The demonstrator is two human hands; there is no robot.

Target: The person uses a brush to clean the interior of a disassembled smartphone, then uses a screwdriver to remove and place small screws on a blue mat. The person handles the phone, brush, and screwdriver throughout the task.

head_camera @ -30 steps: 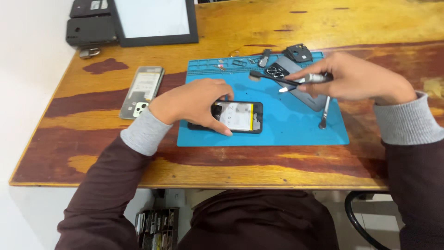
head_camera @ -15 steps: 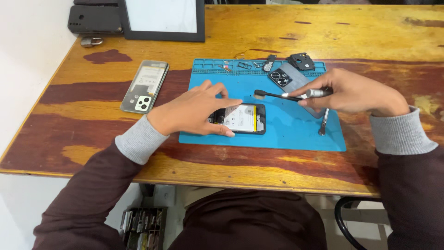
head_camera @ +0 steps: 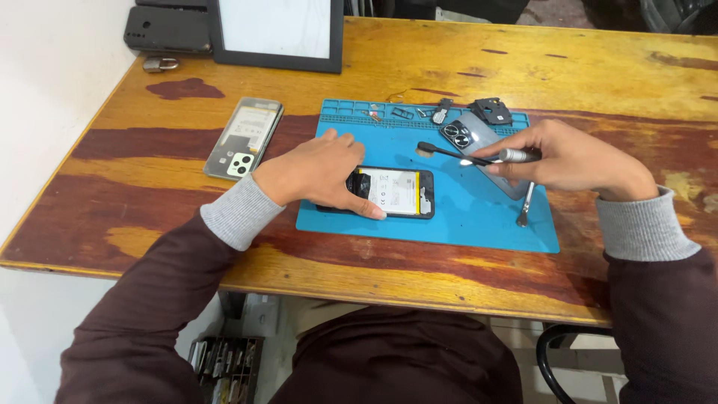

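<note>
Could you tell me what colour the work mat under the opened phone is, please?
The flat rubber work mat is bright blue, seen in the head view.

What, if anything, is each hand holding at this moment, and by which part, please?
The right hand holds a brush-like tool by its metal handle. The left hand presses the opened phone at its left end.

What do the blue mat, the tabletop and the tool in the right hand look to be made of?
Blue mat: likely silicone or rubber, matte, with moulded compartments along its far edge. Tabletop: wood, glossy varnish worn into yellow and dark red patches, grain showing. Tool in the right hand: shiny, probably metal handle with a thin dark shaft and a small dark head; its material is unclear.
</note>
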